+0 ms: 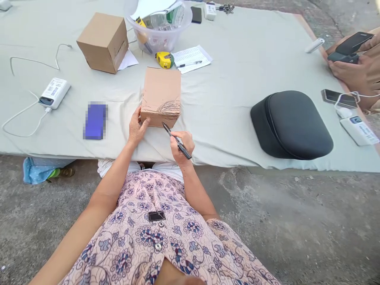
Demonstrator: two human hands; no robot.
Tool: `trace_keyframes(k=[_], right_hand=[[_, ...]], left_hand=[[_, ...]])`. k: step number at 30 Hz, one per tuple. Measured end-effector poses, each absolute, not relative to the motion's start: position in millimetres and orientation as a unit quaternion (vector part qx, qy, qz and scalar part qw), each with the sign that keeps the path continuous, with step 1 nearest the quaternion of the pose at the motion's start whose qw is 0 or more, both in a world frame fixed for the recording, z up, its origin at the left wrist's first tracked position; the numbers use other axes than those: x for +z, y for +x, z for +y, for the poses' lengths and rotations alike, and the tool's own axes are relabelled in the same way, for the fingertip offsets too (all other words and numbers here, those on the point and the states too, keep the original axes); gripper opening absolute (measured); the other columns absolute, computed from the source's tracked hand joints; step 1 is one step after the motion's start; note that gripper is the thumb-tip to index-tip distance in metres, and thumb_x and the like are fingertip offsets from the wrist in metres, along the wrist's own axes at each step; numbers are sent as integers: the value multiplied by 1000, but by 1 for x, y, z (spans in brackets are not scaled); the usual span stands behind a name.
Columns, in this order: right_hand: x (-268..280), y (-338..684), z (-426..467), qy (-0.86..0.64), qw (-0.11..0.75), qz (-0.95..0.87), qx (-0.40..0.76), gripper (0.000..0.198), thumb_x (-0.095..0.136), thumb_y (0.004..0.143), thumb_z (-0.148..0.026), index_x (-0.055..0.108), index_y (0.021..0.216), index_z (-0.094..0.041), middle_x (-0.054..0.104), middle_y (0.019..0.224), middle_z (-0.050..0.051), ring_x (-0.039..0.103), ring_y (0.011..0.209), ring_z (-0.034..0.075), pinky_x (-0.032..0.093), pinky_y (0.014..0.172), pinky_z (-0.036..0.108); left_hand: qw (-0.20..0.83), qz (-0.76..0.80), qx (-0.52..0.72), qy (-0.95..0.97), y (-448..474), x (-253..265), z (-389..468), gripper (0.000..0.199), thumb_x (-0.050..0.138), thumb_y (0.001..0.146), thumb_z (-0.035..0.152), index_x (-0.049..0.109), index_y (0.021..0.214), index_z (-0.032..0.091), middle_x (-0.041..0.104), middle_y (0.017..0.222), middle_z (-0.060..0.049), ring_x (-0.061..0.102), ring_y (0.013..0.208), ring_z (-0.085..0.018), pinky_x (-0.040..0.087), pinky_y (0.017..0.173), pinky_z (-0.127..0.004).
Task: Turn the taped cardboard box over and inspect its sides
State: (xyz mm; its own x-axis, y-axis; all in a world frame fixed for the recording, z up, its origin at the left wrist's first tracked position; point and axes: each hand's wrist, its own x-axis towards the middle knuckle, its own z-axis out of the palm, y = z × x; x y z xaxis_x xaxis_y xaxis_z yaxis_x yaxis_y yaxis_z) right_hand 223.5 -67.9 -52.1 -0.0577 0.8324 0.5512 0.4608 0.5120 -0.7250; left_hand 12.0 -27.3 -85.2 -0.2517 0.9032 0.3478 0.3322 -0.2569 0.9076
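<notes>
A small cardboard box (162, 85) sits in front of me on the cloth-covered table, with dark scribbled lines on its top near the front edge and right corner. My left hand (138, 128) grips its front left corner, thumb on the front face and fingers along the left side. In my right hand (183, 147) is a black pen (180, 147), held slanted. The pen's tip is at the box's front face; whether it touches the cardboard I cannot tell.
Behind the box are a yellow tape measure (164, 59), a written sheet (192, 58) with a pen, a plastic basin (160, 37) and a larger cardboard box (102, 41). A black case (292, 124) stands right, a power bank (55, 93) left. Another person's hands (353, 73) hold a device.
</notes>
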Motion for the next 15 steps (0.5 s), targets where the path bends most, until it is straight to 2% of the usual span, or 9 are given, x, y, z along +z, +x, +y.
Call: trace_keyframes(k=[3, 5, 10, 13, 15], right_hand=[[-50, 240, -65, -537, 537, -640, 114, 21, 50, 93, -42, 64, 90, -27, 70, 86, 5, 67, 86, 25, 50, 95, 48], [-42, 245, -60, -562, 556, -608, 79, 22, 49, 94, -42, 64, 95, -27, 70, 92, 6, 67, 91, 26, 49, 96, 48], [-23, 225, -51, -440, 563, -686, 137, 19, 52, 95, -41, 63, 105, -29, 70, 104, 6, 66, 102, 24, 51, 96, 44], [-29, 219, -58, -365, 540, -743, 152, 15, 55, 94, -42, 65, 96, -31, 73, 88, 2, 68, 87, 22, 53, 93, 43], [-39, 225, -64, -376, 559, -725, 142, 21, 51, 95, -45, 63, 88, -29, 68, 72, 0, 67, 73, 22, 53, 91, 46]], left_hand=[[257, 550, 569, 555, 11, -86, -27, 75, 60, 85, 68, 47, 143, 23, 55, 144, -16, 55, 132, -27, 49, 107, -40], [258, 551, 569, 553, 11, -87, -25, 75, 61, 84, 68, 47, 143, 23, 55, 144, -16, 56, 131, -27, 50, 106, -40], [255, 553, 574, 547, 12, -91, -25, 76, 62, 83, 68, 49, 141, 22, 57, 140, -16, 55, 131, -28, 50, 107, -41], [264, 564, 565, 542, 6, -89, -38, 76, 66, 82, 65, 47, 142, 23, 56, 141, -16, 55, 132, -28, 53, 102, -39], [239, 592, 557, 532, -6, -82, -54, 67, 64, 86, 60, 49, 140, 23, 59, 137, -15, 61, 124, -26, 55, 96, -37]])
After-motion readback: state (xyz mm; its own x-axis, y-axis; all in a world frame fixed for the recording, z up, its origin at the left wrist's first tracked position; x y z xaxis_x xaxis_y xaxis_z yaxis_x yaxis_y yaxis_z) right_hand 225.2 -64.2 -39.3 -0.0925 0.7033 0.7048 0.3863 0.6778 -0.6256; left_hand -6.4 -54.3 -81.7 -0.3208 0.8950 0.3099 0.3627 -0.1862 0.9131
